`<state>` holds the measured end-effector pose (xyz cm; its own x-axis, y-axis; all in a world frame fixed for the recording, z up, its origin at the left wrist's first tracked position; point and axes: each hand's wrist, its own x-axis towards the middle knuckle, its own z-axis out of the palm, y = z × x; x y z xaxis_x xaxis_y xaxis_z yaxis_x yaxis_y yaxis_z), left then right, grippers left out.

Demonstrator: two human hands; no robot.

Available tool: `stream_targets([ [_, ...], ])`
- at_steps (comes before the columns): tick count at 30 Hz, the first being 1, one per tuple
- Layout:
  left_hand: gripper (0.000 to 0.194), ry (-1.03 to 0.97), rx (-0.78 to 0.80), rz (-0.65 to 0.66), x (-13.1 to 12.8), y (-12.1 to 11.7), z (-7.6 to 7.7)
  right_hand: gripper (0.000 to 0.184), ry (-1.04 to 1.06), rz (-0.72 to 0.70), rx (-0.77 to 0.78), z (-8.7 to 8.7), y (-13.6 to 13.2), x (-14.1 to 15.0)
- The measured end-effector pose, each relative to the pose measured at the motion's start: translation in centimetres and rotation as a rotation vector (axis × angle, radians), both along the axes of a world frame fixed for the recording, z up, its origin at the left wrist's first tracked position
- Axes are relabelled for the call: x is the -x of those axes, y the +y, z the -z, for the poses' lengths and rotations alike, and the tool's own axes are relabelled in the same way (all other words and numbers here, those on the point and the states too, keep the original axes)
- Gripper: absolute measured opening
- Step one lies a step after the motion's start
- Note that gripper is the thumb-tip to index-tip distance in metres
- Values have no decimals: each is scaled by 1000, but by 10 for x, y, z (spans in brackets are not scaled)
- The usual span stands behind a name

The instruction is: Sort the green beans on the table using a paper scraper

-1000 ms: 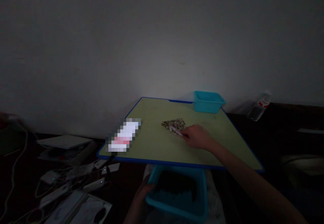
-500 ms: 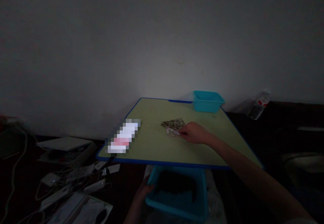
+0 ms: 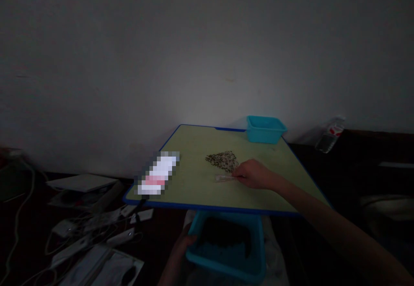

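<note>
My right hand [image 3: 254, 174] is closed in a pinch on a thin, see-through plastic strip [image 3: 223, 177], whose exact kind I cannot make out. It is low over the pale table [image 3: 194, 191], just nearer to me than a flat, speckled patch of small dark and light grains [image 3: 223, 160]. Below the table's near edge, my left hand [image 3: 185, 242] grips the left rim of a blue plastic basin [image 3: 226, 263]. A dark mass [image 3: 223, 232] lies at the far side inside this basin; its grains are too dark to tell apart.
A second blue basin [image 3: 265, 136] stands at the table's far right corner. On the left edge is a blurred-out phone [image 3: 158, 176]. Cables and power strips [image 3: 69, 249] lie on the left. A plastic bottle [image 3: 330, 135] leans near the wall on the right.
My right hand has drawn the plastic strip slightly toward me and right, off the patch of grains, so more of the patch shows. My left hand and the basin stay put.
</note>
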<state>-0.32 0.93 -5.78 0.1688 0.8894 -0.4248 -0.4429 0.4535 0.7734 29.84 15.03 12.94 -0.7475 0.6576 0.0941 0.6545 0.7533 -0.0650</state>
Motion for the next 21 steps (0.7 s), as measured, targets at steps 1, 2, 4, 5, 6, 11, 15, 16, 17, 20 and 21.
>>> stream_targets([
  [1,35,4,0,10,-1,2,3,25,4,-1,0,0,-3,-1],
  [2,35,7,3,20,-2,4,6,25,7,-3,1,0,-6,-2],
  [4,38,6,9,35,-5,7,10,25,8,-3,5,1,-12,-4],
  [5,40,4,12,38,-6,7,10,24,6,-6,8,2,-15,-5],
  [6,41,1,13,36,-6,7,10,24,5,-10,12,3,-17,-6],
  [11,43,-26,2,18,-7,5,0,25,5,-18,15,10,-19,-10],
  [15,38,-37,-13,6,-10,1,-11,26,35,54,-51,7,-26,0],
  [16,37,-37,-16,0,-11,-2,-13,26,38,78,-79,5,-32,6],
  [17,37,-41,-19,-9,-12,-5,-15,25,34,95,-112,4,-39,15],
  [20,41,-86,-38,-67,-17,-15,-25,21,-16,67,-212,8,-69,52],
  [21,40,-105,-50,-90,-19,-18,-28,21,-35,25,-241,11,-79,66],
])
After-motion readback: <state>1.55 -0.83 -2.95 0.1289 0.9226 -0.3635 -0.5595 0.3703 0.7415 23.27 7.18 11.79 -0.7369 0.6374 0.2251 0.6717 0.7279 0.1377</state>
